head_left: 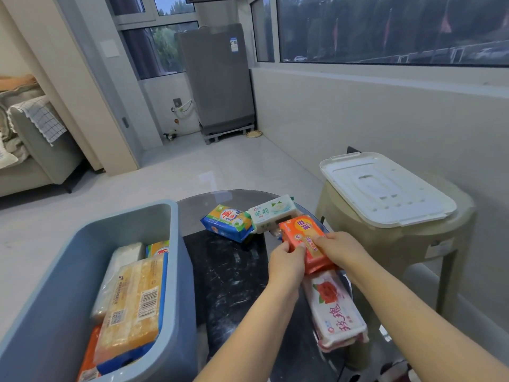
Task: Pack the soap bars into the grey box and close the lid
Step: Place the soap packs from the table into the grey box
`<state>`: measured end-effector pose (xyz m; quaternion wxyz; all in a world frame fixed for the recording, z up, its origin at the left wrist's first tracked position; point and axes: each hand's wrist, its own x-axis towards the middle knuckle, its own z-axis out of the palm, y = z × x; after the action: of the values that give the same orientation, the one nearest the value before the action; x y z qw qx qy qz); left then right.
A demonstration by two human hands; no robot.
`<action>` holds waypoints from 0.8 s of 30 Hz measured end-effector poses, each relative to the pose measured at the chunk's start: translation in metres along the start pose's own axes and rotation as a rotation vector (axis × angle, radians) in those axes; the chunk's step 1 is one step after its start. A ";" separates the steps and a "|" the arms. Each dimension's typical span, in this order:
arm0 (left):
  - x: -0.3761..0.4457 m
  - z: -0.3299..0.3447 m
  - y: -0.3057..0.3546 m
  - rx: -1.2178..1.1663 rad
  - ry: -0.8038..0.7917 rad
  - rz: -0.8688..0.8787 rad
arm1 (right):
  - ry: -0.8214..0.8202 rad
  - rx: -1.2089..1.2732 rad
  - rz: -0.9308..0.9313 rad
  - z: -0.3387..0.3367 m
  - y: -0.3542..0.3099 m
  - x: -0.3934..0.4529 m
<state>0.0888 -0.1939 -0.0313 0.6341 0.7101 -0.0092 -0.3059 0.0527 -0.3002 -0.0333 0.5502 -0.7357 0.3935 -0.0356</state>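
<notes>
The grey box [176,260] stands open at the lower left, with several wrapped soap bars inside, the biggest a yellow pack [135,304]. On the dark round table both hands grip an orange soap pack [303,234]: my left hand [286,257] on its near left edge, my right hand [340,248] on its right side. Behind it lie a blue-green soap pack [227,223] and a white soap bar [271,213]. A pink rose-printed soap pack [334,310] lies under my right forearm. The white lid [385,188] rests on a beige stool.
The glass-topped round table [228,274] holds the loose soaps. A beige plastic stool [396,244] stands to its right against a low wall. A grey appliance [217,75] stands in the far corner, and a sofa [33,150] is at far left.
</notes>
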 end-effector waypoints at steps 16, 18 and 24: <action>-0.038 0.001 0.034 -0.051 -0.022 0.393 | 0.132 0.347 -0.259 -0.025 -0.019 -0.044; -0.051 -0.011 0.036 -0.060 -0.005 0.452 | 0.107 0.364 -0.296 -0.019 -0.027 -0.061; -0.093 -0.064 0.044 -0.058 0.072 0.572 | 0.054 0.345 -0.377 0.010 -0.056 -0.109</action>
<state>0.0579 -0.1077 0.0484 0.7144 0.6709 -0.1776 -0.0895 0.0129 -0.2206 0.0516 0.6406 -0.6901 0.2519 -0.2236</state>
